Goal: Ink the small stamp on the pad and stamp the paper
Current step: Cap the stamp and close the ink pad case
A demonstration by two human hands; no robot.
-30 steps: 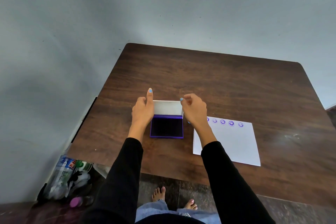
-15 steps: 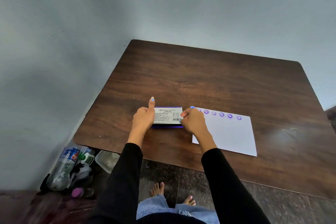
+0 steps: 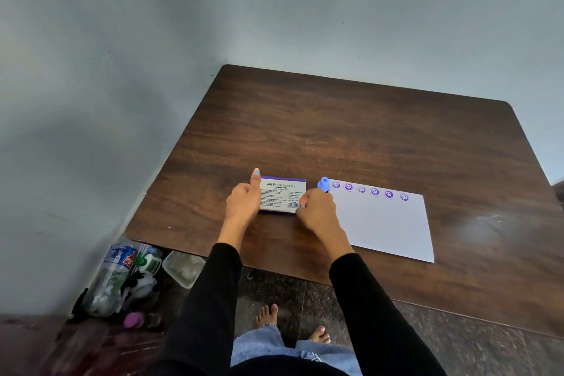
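The stamp pad [image 3: 282,195] lies closed on the brown table [image 3: 351,131], its white printed lid facing up over a purple base. My left hand [image 3: 242,203] rests against the pad's left side with the thumb raised along its edge. My right hand [image 3: 317,210] presses on the lid's right front corner. The small blue stamp [image 3: 323,184] stands just beyond my right hand, at the paper's top left corner, with no hand on it. The white paper [image 3: 384,223] lies to the right and carries a row of several purple smiley prints along its top edge.
On the floor left of the table sit plastic bottles [image 3: 116,278] and a clear container [image 3: 183,267]. My bare feet and jeans [image 3: 268,342] show below the table's front edge. A grey wall runs close behind and to the left of the table.
A second ago the pad's lid stood open with the dark ink surface showing; both hands have folded it down and it is now shut flat. The view has shifted slightly.
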